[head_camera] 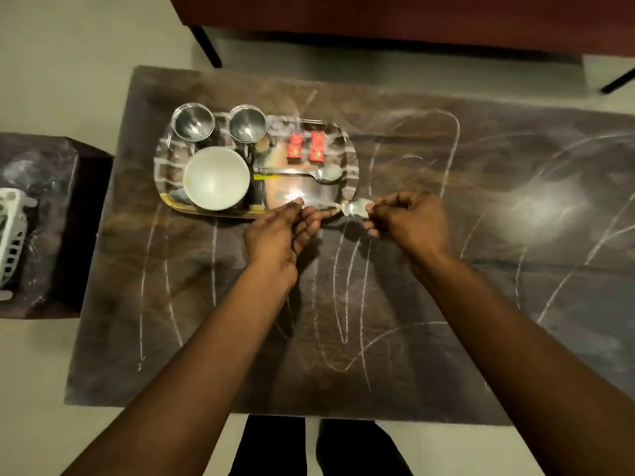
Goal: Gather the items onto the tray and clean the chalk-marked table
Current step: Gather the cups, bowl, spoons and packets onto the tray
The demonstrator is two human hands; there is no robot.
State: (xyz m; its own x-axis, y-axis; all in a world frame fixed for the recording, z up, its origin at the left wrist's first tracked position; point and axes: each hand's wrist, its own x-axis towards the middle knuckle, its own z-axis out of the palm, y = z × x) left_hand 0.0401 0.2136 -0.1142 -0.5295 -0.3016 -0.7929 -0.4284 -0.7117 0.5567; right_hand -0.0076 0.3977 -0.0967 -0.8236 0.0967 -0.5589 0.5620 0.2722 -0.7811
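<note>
While right hand [412,221] pinches a shiny steel spoon [357,207] by the bowl, left hand [275,235] fingers straight — touching its handle

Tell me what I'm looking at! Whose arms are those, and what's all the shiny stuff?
There is no machine here. A person wears a camera on the head, so you look down at their own two arms. The table is dark, with white chalk lines scribbled on it. On it sits a shiny tray with two steel cups, a white bowl, two red packets and a spoon. The right hand pinches a second spoon by its round end, at the tray's near edge. The left hand reaches to its handle; whether it grips it is hard to tell.
</note>
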